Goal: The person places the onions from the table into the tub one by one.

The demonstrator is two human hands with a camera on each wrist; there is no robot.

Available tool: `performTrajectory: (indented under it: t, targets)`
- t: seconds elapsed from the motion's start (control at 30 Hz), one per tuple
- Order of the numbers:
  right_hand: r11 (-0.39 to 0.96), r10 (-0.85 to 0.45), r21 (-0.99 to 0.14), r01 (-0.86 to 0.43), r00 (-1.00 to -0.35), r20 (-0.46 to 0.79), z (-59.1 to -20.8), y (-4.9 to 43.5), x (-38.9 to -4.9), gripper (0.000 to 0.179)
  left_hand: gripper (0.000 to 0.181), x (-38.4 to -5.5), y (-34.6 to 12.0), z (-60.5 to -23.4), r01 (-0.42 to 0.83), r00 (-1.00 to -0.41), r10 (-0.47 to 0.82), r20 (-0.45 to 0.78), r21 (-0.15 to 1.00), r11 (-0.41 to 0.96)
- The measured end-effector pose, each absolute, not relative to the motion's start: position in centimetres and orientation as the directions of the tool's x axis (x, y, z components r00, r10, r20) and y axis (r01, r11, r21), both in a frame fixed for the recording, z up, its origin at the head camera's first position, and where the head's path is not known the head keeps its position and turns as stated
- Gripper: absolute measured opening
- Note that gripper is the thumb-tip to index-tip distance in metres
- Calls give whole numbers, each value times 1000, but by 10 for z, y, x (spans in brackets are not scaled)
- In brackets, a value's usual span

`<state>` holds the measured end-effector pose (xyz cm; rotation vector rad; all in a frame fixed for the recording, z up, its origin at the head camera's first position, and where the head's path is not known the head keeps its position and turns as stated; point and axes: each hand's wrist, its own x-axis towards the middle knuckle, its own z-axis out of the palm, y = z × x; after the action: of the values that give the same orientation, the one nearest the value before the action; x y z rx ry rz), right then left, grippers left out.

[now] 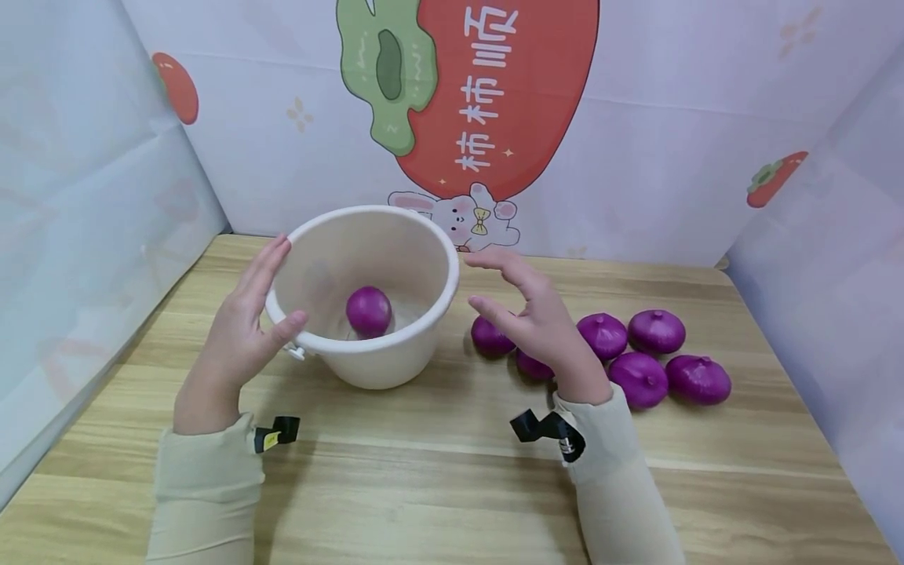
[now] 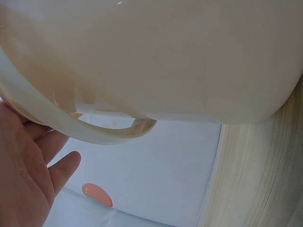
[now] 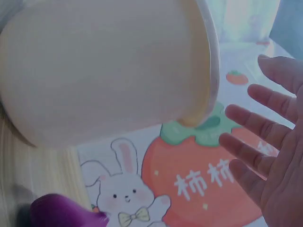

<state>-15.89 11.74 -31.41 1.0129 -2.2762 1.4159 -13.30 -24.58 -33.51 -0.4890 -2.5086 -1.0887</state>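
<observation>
A white bucket (image 1: pixel 381 365) stands upright on the table, with one purple onion (image 1: pixel 369 311) at its bottom. My left hand (image 1: pixel 243 333) lies along the bucket's left side, fingers extended at the rim (image 2: pixel 102 135) and thumb by its front edge. To the right of the bucket, my right hand (image 1: pixel 533 318) hovers with spread fingers, apart from the rim and holding nothing. Beneath and beside that hand are more purple onions (image 1: pixel 602 336), two of them partly hidden by it. In the right wrist view, one onion (image 3: pixel 64 211) shows low at the left.
Several onions (image 1: pixel 698 380) lie grouped on the right part of the wooden table (image 1: pixel 424 486). A printed cloth backdrop (image 1: pixel 657 157) rises behind the table, and cloth walls (image 1: pixel 78 196) stand at both sides. Black wrist mounts (image 1: pixel 547 428) stick out from the sleeves.
</observation>
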Motion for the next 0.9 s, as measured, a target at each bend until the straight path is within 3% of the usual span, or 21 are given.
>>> performTrajectory:
  t: [0.3,0.53,0.9]
  targets:
    - [407,-419,-714,-570,-811,409,-331,132,-169,43,78,-133,-247,-337,460,-868,173,466,623,633]
    - [506,-432,-741,-441,-873,225,-346,137,-185,43,78,-134,-246,-336,466,-865,171,472,630,621]
    - [567,-494,-737,-367,-868,52,-367,138,-199,51,78,-135,-245,-337,474,-861,176,477,628,618]
